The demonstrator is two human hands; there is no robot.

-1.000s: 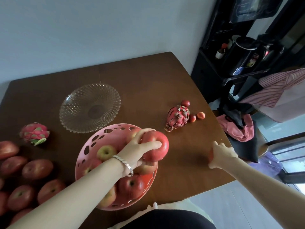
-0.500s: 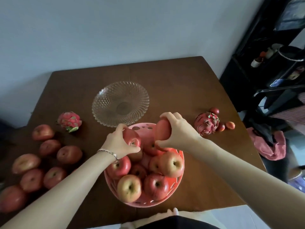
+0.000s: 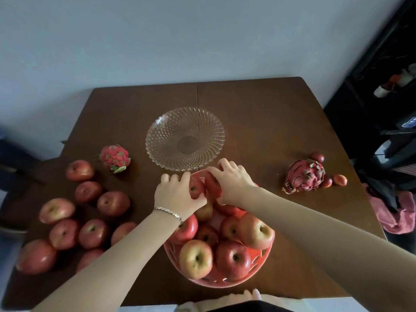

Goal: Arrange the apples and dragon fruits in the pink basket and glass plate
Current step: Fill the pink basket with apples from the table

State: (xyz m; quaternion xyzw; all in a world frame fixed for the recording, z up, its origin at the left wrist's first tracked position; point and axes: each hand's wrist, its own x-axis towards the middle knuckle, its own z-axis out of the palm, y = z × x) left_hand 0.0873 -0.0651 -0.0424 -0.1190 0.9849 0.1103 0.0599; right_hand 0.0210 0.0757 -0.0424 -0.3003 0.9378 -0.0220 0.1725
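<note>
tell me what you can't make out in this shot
All in the head view:
- Pink basket: far rim hidden by the left hand and right hand; apple count inside hidden by forearms.
- Left apple and right apple they grip: mostly covered by fingers.
- Small red fruits beside the right dragon fruit: too small to name.
- Black shelf: dark, cut off by the right edge.

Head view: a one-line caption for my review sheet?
Left hand grips one apple, right hand another, atop the heaped pink basket beside the glass plate.

Two dragon fruits [image 3: 114,158], about nineteen apples [image 3: 113,203]
</note>
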